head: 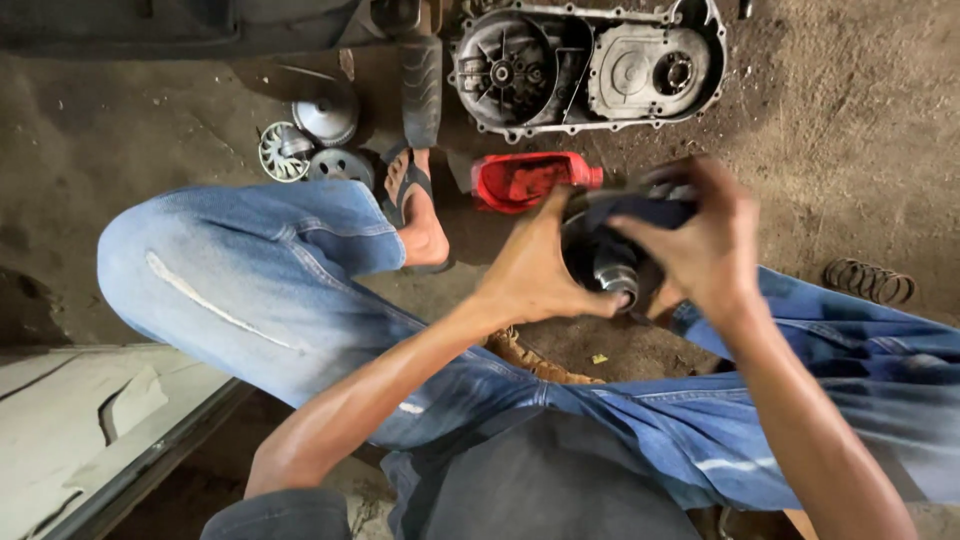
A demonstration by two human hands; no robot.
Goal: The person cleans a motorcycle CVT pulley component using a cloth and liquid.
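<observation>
My left hand [535,270] grips the side of a round dark metal pulley part [605,262] held between my knees. My right hand [705,240] presses a dark blue rag [645,208] over the top of that part. Its shiny central hub shows between the two hands. Just beyond the hands a red plastic container [525,180] lies on the dirt floor. My jeans-clad legs spread to both sides, and my sandalled foot [418,215] rests near the container.
An open engine transmission case [590,62] lies at the top. A finned pulley disc [283,152] and two other round metal parts [328,118] sit left of it. A coil spring [868,280] lies at the right. A concrete step edge [150,450] runs along the lower left.
</observation>
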